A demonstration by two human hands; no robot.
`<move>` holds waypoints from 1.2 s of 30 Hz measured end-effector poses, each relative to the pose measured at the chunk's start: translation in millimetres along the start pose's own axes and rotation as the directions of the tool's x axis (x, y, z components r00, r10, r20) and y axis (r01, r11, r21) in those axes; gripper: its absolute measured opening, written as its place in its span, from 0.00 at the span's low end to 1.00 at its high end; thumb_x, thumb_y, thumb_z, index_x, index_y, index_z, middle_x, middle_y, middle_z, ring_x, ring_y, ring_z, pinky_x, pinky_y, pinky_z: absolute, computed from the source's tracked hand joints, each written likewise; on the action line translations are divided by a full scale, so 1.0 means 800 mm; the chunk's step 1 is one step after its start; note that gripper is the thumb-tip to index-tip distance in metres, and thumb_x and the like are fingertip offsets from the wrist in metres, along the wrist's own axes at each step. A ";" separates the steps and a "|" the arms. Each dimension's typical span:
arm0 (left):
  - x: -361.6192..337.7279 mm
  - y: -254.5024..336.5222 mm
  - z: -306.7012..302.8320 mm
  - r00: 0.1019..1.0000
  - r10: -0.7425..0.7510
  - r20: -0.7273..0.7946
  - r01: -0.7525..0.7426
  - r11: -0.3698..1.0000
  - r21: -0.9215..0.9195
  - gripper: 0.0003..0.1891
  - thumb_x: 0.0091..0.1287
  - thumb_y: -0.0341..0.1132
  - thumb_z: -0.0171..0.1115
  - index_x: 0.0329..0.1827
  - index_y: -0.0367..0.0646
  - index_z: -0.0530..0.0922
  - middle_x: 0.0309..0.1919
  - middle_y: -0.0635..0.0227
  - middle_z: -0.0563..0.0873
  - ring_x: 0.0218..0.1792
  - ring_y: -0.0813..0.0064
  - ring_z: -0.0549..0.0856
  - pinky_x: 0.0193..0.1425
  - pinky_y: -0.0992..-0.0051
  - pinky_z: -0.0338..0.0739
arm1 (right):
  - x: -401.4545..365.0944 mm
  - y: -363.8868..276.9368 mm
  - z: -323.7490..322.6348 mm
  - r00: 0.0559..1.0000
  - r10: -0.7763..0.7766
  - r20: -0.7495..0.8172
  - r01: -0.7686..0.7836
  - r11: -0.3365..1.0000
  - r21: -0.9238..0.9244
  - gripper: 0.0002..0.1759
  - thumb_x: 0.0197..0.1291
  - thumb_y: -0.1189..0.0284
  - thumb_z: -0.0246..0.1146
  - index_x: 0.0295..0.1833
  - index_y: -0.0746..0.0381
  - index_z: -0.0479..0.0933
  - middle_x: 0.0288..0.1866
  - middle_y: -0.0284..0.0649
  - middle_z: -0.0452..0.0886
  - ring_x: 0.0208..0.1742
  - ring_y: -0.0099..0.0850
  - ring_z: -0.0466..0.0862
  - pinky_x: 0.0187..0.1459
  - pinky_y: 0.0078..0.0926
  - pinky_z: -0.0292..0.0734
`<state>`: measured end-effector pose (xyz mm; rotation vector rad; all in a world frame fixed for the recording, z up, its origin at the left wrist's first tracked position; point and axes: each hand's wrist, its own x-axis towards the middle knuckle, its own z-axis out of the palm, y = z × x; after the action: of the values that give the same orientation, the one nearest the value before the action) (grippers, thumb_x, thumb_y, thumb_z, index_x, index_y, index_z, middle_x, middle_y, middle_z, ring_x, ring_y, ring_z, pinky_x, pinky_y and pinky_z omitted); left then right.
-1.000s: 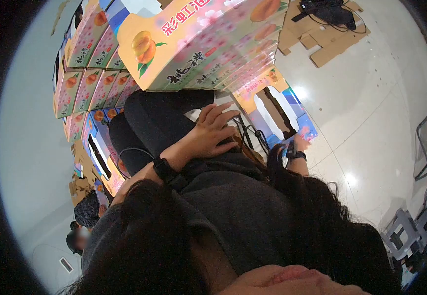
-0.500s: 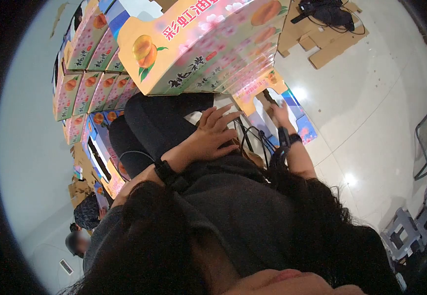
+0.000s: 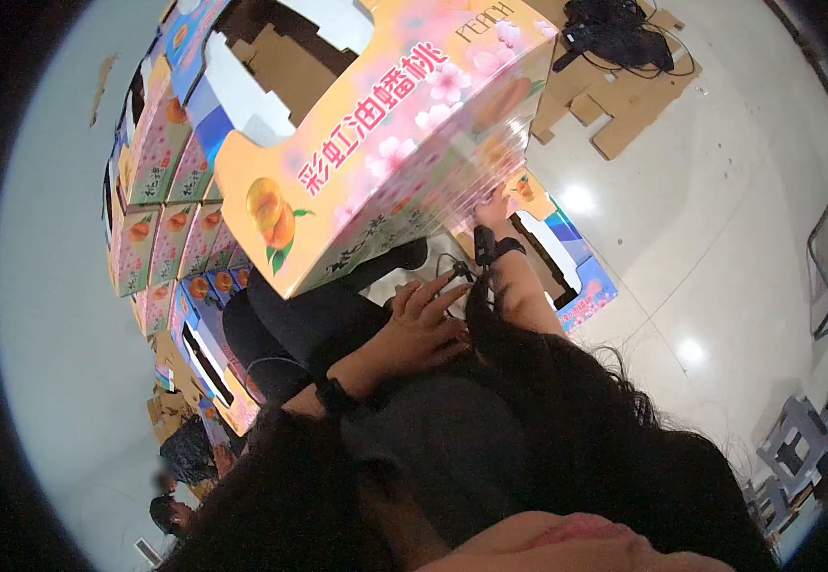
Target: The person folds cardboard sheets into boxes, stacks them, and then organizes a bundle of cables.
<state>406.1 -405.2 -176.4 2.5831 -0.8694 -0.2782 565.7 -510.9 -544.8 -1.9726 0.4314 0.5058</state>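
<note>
My left hand (image 3: 424, 326) hangs in front of my lap, fingers spread, with nothing in it. A tall stack of printed peach cartons (image 3: 362, 157) rises in front of my knees, and its top carton has an open, cut-out top. My right hand (image 3: 496, 214) reaches to the lower side of that stack. Its fingers are blurred against the cartons, so I cannot see whether they grip one. Just beside my right wrist, a peach carton with an open top (image 3: 587, 307) stands low, near the floor. Both wrists wear black bands.
More stacked peach cartons (image 3: 142, 238) stand at the left, with another open-topped carton (image 3: 185, 329) below them. Flattened cardboard (image 3: 614, 129) and a black bag with cables (image 3: 619, 43) lie on the tiled floor. Grey plastic stools (image 3: 795, 448) are at the right; a person (image 3: 171, 515) is at lower left.
My right hand has moved from the low open carton across to the stack's lower side. The view has shifted, showing more of the top carton. My left hand stays spread near my lap.
</note>
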 end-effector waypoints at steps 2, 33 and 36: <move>0.001 0.001 0.001 1.000 -0.003 -0.011 0.003 1.000 0.010 0.11 0.60 0.48 0.65 0.35 0.53 0.79 0.70 0.65 0.62 0.72 0.60 0.55 0.71 0.53 0.45 | -0.010 -0.016 -0.016 0.999 0.028 0.041 -0.027 0.999 -0.019 0.58 0.43 0.67 0.61 0.77 0.57 0.34 0.72 0.74 0.44 0.75 0.61 0.48 0.73 0.37 0.49; -0.004 -0.003 0.005 0.989 0.060 -0.136 -0.061 0.998 -0.001 0.12 0.56 0.46 0.68 0.37 0.53 0.79 0.66 0.62 0.68 0.69 0.56 0.62 0.66 0.52 0.56 | 0.030 0.064 -0.027 0.898 -0.408 0.166 0.302 0.844 0.442 0.44 0.53 0.66 0.63 0.72 0.69 0.50 0.58 0.54 0.76 0.57 0.43 0.78 0.58 0.30 0.72; 0.000 -0.003 0.000 0.993 0.045 -0.113 -0.056 0.994 -0.091 0.11 0.53 0.43 0.69 0.34 0.50 0.79 0.66 0.61 0.69 0.68 0.53 0.64 0.65 0.51 0.58 | -0.062 0.021 -0.124 0.960 -0.100 0.262 0.127 0.988 -0.088 0.29 0.53 0.63 0.64 0.57 0.69 0.71 0.46 0.51 0.81 0.50 0.38 0.81 0.51 0.29 0.75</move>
<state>407.6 -403.8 -177.0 2.4603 -0.8596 -0.1558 531.6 -603.4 -491.4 -1.9840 0.1301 0.7120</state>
